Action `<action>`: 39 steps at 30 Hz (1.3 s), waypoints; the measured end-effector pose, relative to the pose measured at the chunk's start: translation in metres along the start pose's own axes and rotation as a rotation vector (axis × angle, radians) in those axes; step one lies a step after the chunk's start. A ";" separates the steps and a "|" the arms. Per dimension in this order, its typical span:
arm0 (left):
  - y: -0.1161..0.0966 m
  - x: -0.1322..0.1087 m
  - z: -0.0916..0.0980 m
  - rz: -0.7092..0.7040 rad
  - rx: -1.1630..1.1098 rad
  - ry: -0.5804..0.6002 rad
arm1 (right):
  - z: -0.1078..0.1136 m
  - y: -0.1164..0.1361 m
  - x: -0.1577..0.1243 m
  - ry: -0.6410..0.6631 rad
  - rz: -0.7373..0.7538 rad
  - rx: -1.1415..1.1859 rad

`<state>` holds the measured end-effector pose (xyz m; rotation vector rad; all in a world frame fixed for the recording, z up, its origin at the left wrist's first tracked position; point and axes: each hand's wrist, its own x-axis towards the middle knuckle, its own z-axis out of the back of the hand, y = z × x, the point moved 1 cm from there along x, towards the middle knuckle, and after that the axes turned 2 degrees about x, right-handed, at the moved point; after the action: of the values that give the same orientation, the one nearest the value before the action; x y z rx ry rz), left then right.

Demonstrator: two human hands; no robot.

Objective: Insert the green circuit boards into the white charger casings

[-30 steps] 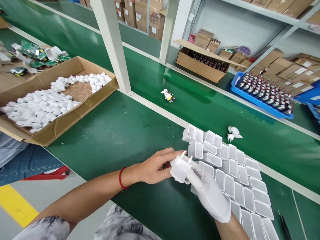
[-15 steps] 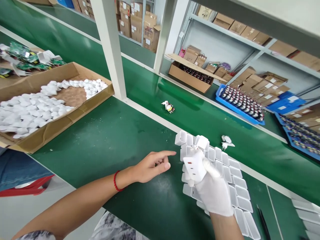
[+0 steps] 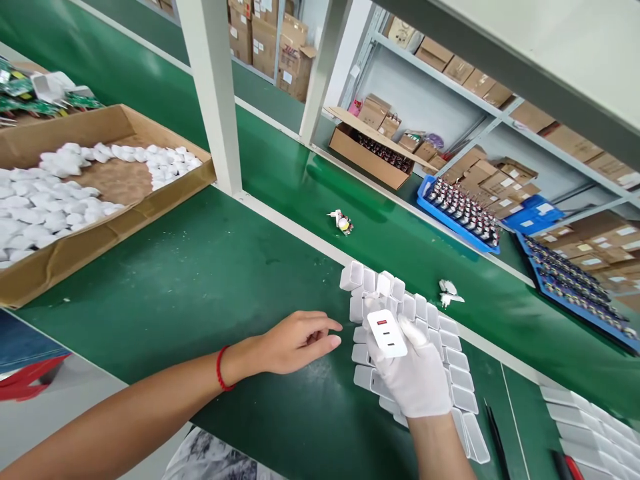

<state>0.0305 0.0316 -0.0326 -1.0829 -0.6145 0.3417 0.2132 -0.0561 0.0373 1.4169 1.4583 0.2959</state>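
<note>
My bare left hand (image 3: 303, 341), with a red cord at its wrist, hovers over the green table, fingers loosely apart and nothing between them. In a white glove, my right hand (image 3: 413, 373) grips a white charger (image 3: 388, 333), whose face with one red slot and two dark slots is turned up toward me. Beneath and around that hand lie rows of open white plastic casings (image 3: 461, 380). The nearest casings are just right of my left fingertips.
A cardboard tray (image 3: 165, 203) of white pieces is at the left. Beyond the table edge, small assemblies (image 3: 343, 223) lie on the green belt (image 3: 280, 173). Black tweezers (image 3: 495, 437) rest at the lower right. Blue trays (image 3: 457, 215) stand farther back, and a metal post (image 3: 213, 100) rises near the cardboard tray.
The charger has turned so its slotted face points more upward. My left hand has shifted slightly down and left, its index finger now bent. The view has moved a little.
</note>
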 end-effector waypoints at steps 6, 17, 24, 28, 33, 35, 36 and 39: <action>0.005 0.004 0.011 0.161 -0.083 -0.543 | 0.000 -0.044 -0.006 -0.048 0.465 -0.933; 0.009 0.009 0.025 0.271 -0.226 -0.691 | 0.010 -0.121 0.001 0.054 1.346 -1.668; 0.005 0.011 0.031 0.279 -0.214 -0.742 | 0.006 -0.109 -0.010 0.044 1.422 -1.601; 0.007 0.012 0.035 0.287 -0.206 -0.788 | 0.006 -0.114 -0.009 -0.010 1.363 -1.606; 0.008 0.012 0.036 0.308 -0.217 -0.804 | 0.010 -0.118 -0.001 0.059 1.318 -1.656; 0.009 0.012 0.036 0.310 -0.219 -0.804 | 0.012 -0.119 -0.002 0.023 1.285 -1.613; 0.009 0.012 0.036 0.308 -0.223 -0.804 | 0.013 -0.120 -0.002 0.000 1.248 -1.592; 0.010 0.011 0.035 0.306 -0.234 -0.792 | 0.013 -0.125 -0.002 -0.004 1.116 -1.594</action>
<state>0.0178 0.0671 -0.0265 -1.2600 -1.2126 1.0096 0.1491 -0.0975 -0.0627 0.6186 -0.0503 1.6579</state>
